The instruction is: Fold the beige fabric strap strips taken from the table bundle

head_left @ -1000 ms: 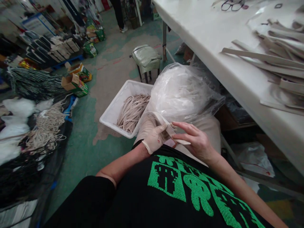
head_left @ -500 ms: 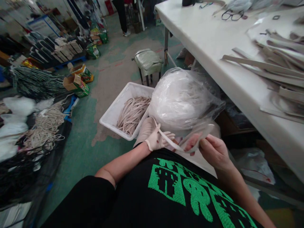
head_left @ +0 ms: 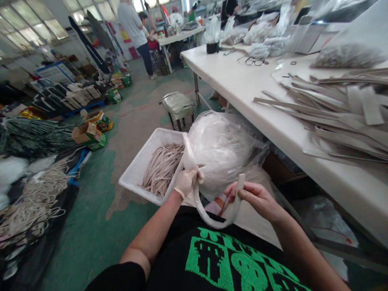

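A pale fabric strap [head_left: 209, 220] hangs in a loop between my two hands, low in front of my shirt. My left hand [head_left: 187, 182], in a white glove, is closed around the strap, and a length of it sticks up past the fist. My bare right hand [head_left: 256, 198] pinches the strap near its other end, which points upward between thumb and fingers. Just left of my gloved hand is a white plastic bin [head_left: 133, 182] with many beige straps [head_left: 163, 165] heaped inside. A large clear plastic bag [head_left: 220, 141] of whitish material bulges behind both hands.
On my right stands a white table [head_left: 230, 76] with a pile of beige straps [head_left: 333, 109] and eyeglasses [head_left: 254, 62] on it. Ahead is a padded stool [head_left: 178, 104]. Bundled cords [head_left: 36, 194] lie on the floor at left. A person [head_left: 136, 36] stands farther back.
My left hand has gone from spread fingers to a closed grip on the strap. The loop now hangs lower and wider, with its right end raised. The head view has tilted up.
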A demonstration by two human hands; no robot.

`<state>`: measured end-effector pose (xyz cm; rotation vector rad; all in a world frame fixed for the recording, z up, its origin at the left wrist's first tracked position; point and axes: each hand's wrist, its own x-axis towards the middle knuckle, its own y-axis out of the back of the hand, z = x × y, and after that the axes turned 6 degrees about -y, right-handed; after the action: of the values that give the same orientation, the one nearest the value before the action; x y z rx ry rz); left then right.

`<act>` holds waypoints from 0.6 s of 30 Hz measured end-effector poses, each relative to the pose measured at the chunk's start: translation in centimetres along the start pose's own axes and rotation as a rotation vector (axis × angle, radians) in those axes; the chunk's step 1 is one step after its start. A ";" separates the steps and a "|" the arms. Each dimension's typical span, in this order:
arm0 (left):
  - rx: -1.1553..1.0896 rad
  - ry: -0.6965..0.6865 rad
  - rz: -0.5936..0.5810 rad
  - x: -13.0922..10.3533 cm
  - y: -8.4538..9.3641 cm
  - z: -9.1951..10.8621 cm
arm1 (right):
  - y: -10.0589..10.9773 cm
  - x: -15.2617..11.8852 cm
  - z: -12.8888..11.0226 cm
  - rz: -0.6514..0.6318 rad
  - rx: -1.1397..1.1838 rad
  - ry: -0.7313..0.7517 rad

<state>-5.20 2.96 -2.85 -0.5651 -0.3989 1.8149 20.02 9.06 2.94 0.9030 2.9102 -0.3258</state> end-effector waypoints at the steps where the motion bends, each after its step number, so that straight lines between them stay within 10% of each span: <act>1: 0.113 0.014 -0.104 -0.6 -0.2 0.1 | 0.3 1.0 0.0 0.038 0.003 0.025; 6: 0.405 0.240 -0.401 -2.8 -0.7 0.3 | 1.2 5.1 -1.0 0.151 0.106 0.141; 12: 0.454 0.332 -0.463 -4.2 -1.1 -0.3 | 0.9 5.6 -2.4 0.116 0.152 0.258; 18: 0.500 0.062 -0.411 -4.4 -3.6 0.7 | -1.0 4.3 -2.0 0.180 0.016 0.318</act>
<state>-1.68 -0.07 0.48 -0.1707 -0.0052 1.4209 15.88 11.04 4.45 1.3200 3.0740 -0.2086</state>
